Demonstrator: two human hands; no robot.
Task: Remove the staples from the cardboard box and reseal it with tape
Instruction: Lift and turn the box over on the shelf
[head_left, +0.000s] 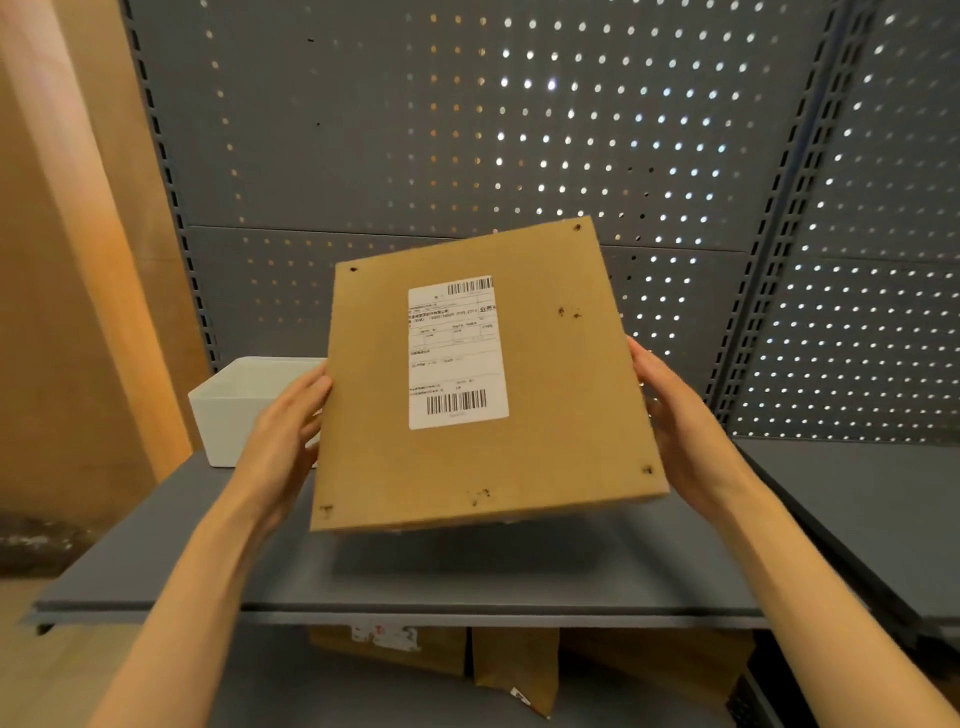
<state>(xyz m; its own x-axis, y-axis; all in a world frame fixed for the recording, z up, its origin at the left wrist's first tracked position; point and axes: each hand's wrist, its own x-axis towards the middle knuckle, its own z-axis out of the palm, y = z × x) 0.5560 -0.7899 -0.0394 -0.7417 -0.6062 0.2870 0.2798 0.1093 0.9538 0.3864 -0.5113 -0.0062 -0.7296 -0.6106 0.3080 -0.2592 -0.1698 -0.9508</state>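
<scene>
Both forearms reach forward and up from the lower corners of the view, meeting on either side of a flat cardboard box (483, 379) held in the air above a grey shelf (405, 582). The box is tilted, its broad face turned toward the camera and its far edge raised, with its shadow on the shelf below.

The left hand (291, 426) presses against the box's left edge, thumb along the front rim and the fingers (311, 387) mostly straight, reaching behind. The right hand (675, 421) cups the right edge, its fingers wrapped out of sight behind the cardboard, so it grips the box from that side.

A white shipping label (457, 353) is stuck on the face, with a barcode at its top right and a larger barcode near its bottom. The printed lines between them are too small and blurred to read. Small dark marks sit near each corner of the face and in pairs near the right and bottom edges; whether they are staples or holes is unclear.

Behind the left hand, a white bin (234, 395) stands on the shelf against a grey pegboard (519, 130). Under the shelf lie brown cardboard parcels (514, 670).
</scene>
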